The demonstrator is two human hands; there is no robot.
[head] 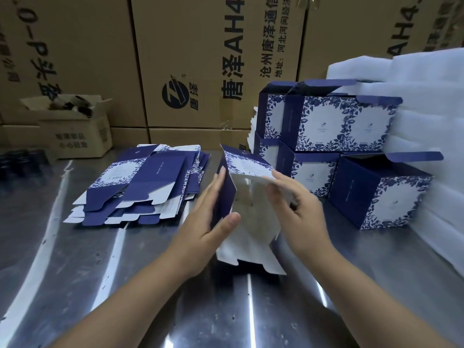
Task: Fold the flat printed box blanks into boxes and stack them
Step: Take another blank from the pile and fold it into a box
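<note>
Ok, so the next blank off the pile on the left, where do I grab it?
Likely by its near flaps, from the near side, once the left hand and right hand release the half-folded box. The top blank lies flat on the pile, so only its edges offer a pinch, and those flaps jut toward you.

A single wide-angle view is taken from the person's head and directed forward and down onto the tabletop (75, 272). Both forearms are seen entering from 6 o'clock. The left hand (208, 217) and right hand (301, 209) are framed close, at centre, on the half-folded box (251, 222). The flat blanks (150, 177) are caught at 10 o'clock and the folded boxes (339, 121) at 2 o'clock. The brown cartons (200, 46) are spread across 12 o'clock, farthest off. Straight edges are bowed near the frame's borders.
</note>
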